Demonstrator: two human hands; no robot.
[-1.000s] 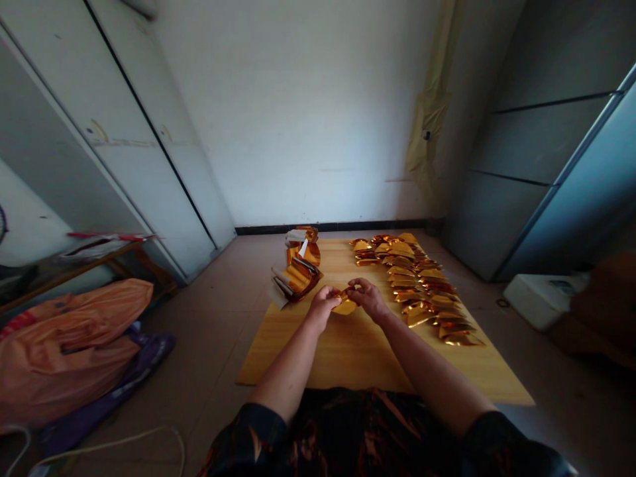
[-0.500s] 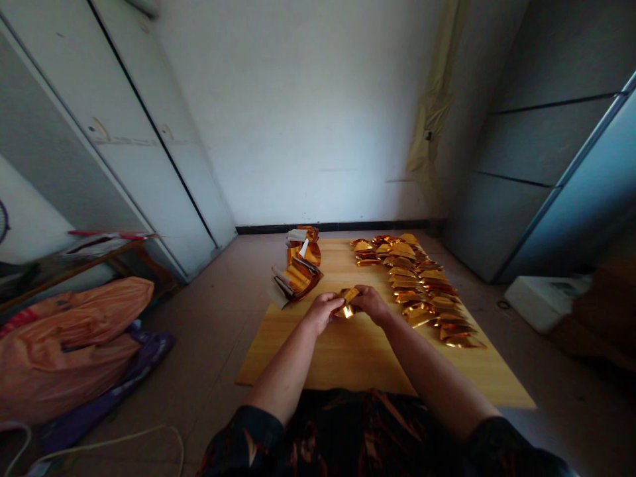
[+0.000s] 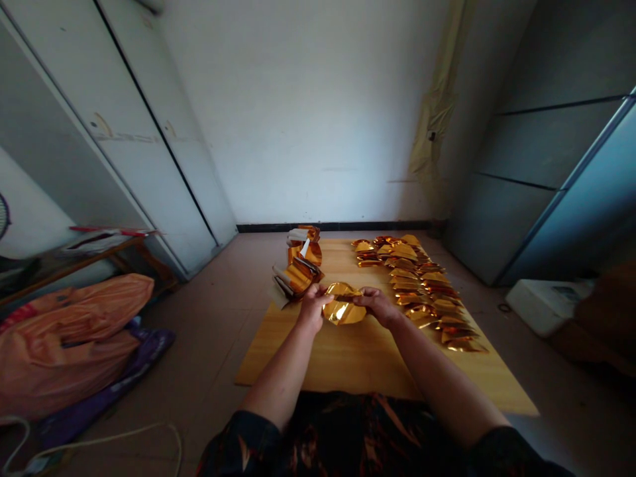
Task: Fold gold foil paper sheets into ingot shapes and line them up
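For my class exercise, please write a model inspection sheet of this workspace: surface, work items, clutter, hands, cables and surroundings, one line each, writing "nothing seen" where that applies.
Surface: wooden board, pale and flat.
Work items: gold foil piece between the hands; foil bundles at the board's far left; folded gold pieces in rows on the right.
Clutter: orange plastic sheeting and a purple bag on the left; white box on the right-hand floor.
Hands: left hand and right hand grip opposite sides of the gold foil piece.
Cables: pale cord, lower left; cable or hose, cannot tell.
Surroundings: white wall ahead, pale cabinet left.
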